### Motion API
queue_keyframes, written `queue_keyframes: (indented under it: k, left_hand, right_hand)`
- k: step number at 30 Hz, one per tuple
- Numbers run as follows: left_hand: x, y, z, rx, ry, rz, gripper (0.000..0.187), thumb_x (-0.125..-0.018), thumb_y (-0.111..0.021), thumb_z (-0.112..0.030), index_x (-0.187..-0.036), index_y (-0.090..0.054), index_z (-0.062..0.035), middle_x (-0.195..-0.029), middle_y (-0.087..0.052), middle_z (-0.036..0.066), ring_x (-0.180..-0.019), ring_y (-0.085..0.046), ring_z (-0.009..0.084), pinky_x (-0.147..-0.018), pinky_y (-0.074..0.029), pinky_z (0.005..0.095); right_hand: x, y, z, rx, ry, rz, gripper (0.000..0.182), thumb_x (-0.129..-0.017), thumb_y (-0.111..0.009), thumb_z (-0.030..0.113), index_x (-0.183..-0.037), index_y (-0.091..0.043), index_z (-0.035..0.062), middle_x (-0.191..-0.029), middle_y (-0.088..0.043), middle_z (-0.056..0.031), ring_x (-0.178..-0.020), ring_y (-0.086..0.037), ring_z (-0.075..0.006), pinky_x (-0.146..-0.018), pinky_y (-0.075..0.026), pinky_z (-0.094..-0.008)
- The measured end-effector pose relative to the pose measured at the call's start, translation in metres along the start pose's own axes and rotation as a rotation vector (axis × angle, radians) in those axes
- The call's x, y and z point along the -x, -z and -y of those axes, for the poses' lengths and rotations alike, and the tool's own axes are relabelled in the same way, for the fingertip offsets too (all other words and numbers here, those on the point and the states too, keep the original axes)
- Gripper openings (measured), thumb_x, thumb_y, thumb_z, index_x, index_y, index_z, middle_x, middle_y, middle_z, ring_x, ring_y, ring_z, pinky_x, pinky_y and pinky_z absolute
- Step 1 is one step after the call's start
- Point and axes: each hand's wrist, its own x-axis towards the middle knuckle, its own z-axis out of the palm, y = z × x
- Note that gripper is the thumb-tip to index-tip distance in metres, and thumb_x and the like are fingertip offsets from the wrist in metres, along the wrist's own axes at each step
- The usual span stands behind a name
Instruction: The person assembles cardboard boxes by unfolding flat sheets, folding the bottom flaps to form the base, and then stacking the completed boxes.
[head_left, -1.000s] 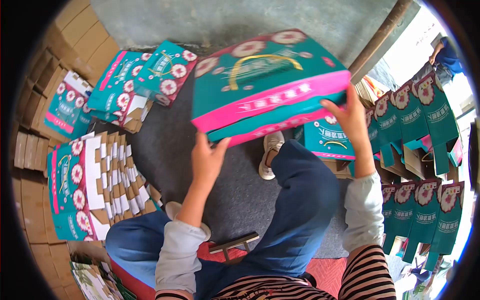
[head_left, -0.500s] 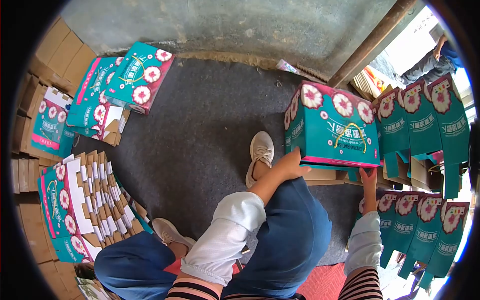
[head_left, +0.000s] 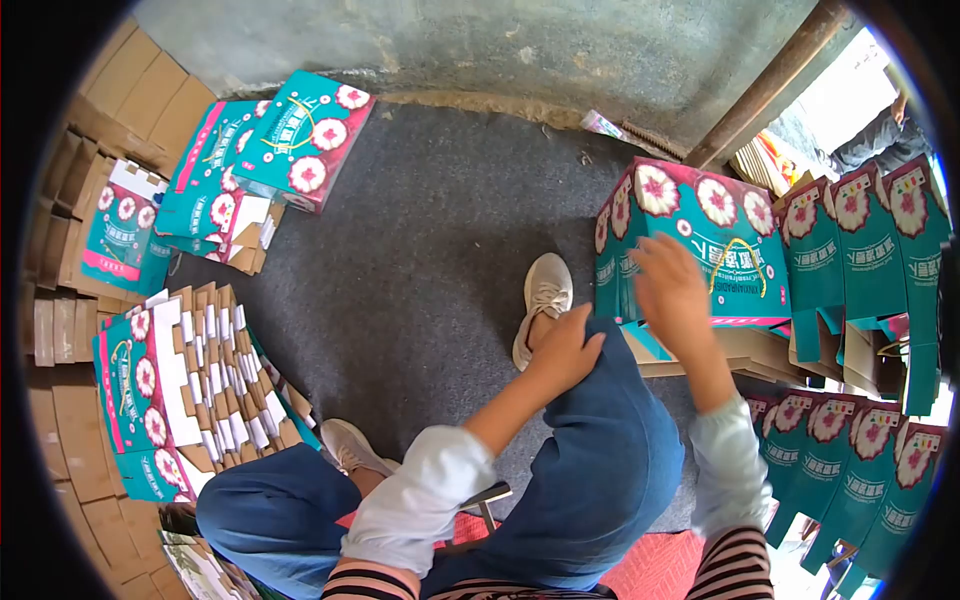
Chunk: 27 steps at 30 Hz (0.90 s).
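The left hand [head_left: 565, 350] rests on the right knee, fingers loosely curled and holding nothing, its forearm bare below a pushed-up pale sleeve. The right hand [head_left: 668, 290] is raised in front of the body, blurred, fingers spread and empty, palm turned down. Both arms reach forward and to the right, elbows bent.

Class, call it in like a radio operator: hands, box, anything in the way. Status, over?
Left hand empty, resting on the knee. Right hand open, blurred, just in front of the teal box; contact unclear. Box sits on the pile at right. Nothing between hands and box.
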Motion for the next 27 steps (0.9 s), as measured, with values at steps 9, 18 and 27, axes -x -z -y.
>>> queue_keyframes:
  k: [9, 18, 27]
  left_hand:
    - [0.21, 0.148, -0.024, -0.185, 0.157, -0.126, 0.054, -0.087, -0.062, -0.016, -0.133, -0.04, 0.0022, -0.131, -0.047, 0.022, -0.111, -0.055, 0.033, -0.094, -0.044, 0.0373]
    - [0.306, 0.167, 0.015, -0.199, 0.426, -0.269, 0.051, -0.089, -0.061, -0.015, -0.131, -0.041, 0.0034, -0.129, -0.048, 0.021, -0.114, -0.054, 0.0319, -0.094, -0.044, 0.0373]
    - [0.309, 0.165, 0.018, -0.159, 0.44, -0.304, 0.053, -0.09, -0.059, -0.023, -0.134, -0.038, -0.0009, -0.136, -0.04, 0.025, -0.115, -0.051, 0.0396, -0.094, -0.044, 0.0423]
  right_hand:
    - [-0.031, -0.159, -0.036, 0.817, 0.046, 0.962, 0.039, -0.08, -0.058, 0.03, -0.116, -0.067, 0.0151, -0.133, -0.052, -0.0112, -0.137, -0.028, -0.0348, -0.111, -0.01, -0.0552]
    - [-0.035, -0.176, -0.087, 0.88, 0.002, 1.096, 0.047, -0.074, -0.064, 0.037, -0.118, -0.065, 0.0211, -0.142, -0.044, -0.0051, -0.138, -0.026, -0.0329, -0.113, -0.008, -0.0532]
    - [-0.076, -0.151, -0.076, 0.289, -0.189, 0.916, 0.038, -0.074, -0.068, 0.029, -0.106, -0.067, 0.01, -0.106, -0.064, -0.0145, -0.111, -0.056, -0.0316, -0.097, -0.042, -0.0449]
